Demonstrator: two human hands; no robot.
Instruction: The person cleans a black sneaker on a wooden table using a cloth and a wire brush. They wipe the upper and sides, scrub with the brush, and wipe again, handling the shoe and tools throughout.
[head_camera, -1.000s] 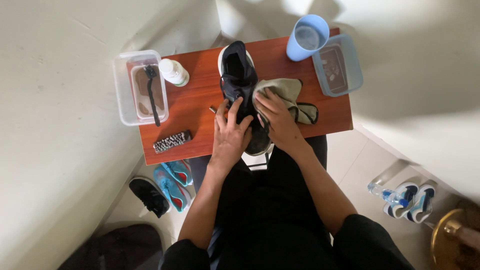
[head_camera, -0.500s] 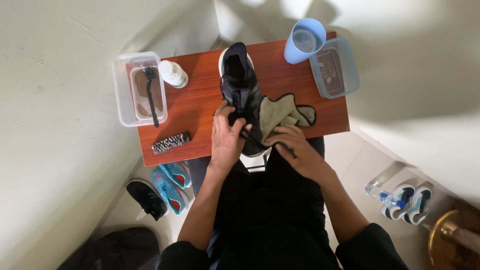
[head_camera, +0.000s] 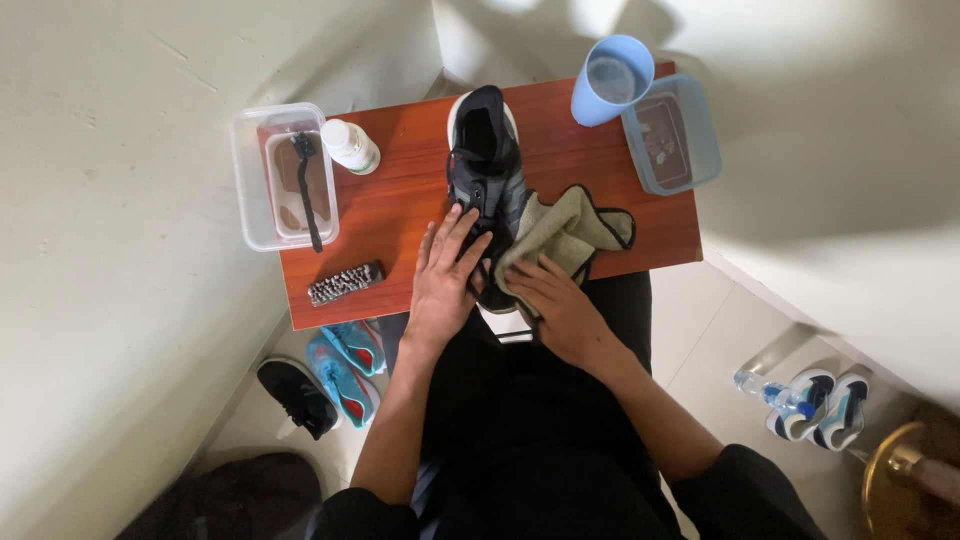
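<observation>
View from above of a small reddish-brown wooden tabletop (head_camera: 400, 215) set against a pale wall. A black lace-up sports shoe with a white sole (head_camera: 485, 170) is laid lengthwise at the middle of the tabletop, one end reaching the far edge and the other overhanging the near edge above the person's lap. The left hand (head_camera: 445, 280) is pressed flat on the near part of the shoe; its fingers (head_camera: 452, 232) are stretched out and slightly spread, resting on the upper beside the laces, not curled round anything. The right hand (head_camera: 560, 305) is laid on an olive-green cloth with dark edging (head_camera: 570, 230), which is draped against the right side of the shoe and spread over the tabletop. Its fingers (head_camera: 522, 272) are bent lightly and pushed down into the cloth at the shoe's flank; a closed grip is not seen.

To the left, a clear rectangular plastic tub (head_camera: 255, 180) is shown with a dark-handled brush (head_camera: 308, 190) lying inside, a small white bottle (head_camera: 350, 147) just beside it, and a short bristle brush (head_camera: 345, 283) near the front edge. To the right, a light-blue plastic cup (head_camera: 610, 82) is placed touching a second clear tub (head_camera: 690, 140). Blue and black shoes (head_camera: 335, 365) are seen on the floor under the left end.
</observation>
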